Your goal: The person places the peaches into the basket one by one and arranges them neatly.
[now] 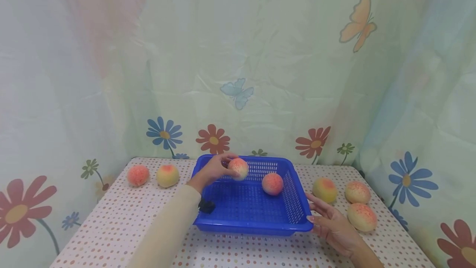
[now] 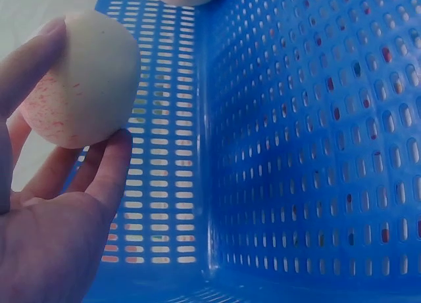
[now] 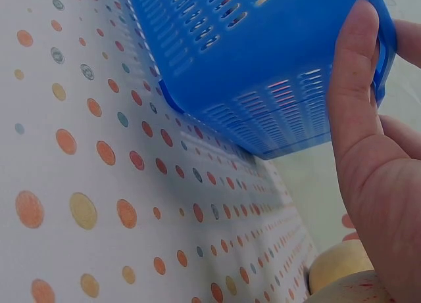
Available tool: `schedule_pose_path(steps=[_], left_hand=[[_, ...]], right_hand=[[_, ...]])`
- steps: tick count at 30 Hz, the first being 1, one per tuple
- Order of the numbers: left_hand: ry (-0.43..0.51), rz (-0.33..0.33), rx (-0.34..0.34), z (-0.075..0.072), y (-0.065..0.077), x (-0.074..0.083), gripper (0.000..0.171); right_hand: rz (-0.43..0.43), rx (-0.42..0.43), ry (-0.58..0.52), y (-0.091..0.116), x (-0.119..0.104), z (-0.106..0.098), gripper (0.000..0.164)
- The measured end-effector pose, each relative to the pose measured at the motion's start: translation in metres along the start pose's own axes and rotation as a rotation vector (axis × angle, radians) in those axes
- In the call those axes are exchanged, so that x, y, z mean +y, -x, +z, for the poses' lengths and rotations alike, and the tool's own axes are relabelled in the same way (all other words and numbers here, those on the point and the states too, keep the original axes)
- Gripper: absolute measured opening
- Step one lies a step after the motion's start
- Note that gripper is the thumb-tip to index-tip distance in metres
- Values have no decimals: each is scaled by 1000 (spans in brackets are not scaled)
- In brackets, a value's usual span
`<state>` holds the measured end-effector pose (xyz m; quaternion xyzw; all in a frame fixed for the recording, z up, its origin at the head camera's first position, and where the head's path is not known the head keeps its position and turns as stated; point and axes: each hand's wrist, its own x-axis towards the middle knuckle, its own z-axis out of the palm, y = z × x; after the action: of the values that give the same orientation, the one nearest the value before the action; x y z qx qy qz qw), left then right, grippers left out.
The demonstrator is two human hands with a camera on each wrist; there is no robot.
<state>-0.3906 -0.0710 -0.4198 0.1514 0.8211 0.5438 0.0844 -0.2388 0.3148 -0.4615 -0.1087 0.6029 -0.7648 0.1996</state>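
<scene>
My left hand [image 1: 217, 168] grips a pale peach with red speckles [image 1: 238, 168] over the back left of a blue plastic basket [image 1: 253, 227]. In the left wrist view, thumb and fingers curl round the peach [image 2: 99, 79], with the perforated basket wall beyond it. A redder peach [image 1: 272, 184] sits inside the basket toward the right. At the basket's front right corner my right hand [image 1: 334, 226] pinches the rim; the right wrist view shows the thumb [image 3: 358, 46] on the rim and fingers on its other side.
Two peaches, one red [image 1: 138, 175] and one yellow [image 1: 167, 175], lie left of the basket. Right of it are a yellow peach [image 1: 324, 190] and two speckled ones [image 1: 358, 192], close to my right hand. A dotted cloth [image 1: 122, 226] covers the table, and a flowered curtain [image 1: 238, 53] hangs behind.
</scene>
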Motion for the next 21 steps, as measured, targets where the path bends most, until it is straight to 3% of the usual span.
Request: schedule_pose_path(steps=[13,21], left_hand=[[-14,-8,-56,12,-10,-5,63],[-109,-50,-88,20,-5,-2,59]], right_hand=[[-5,-3,4,0,0,-1,56],[-14,-22,2,0,-1,0,58]])
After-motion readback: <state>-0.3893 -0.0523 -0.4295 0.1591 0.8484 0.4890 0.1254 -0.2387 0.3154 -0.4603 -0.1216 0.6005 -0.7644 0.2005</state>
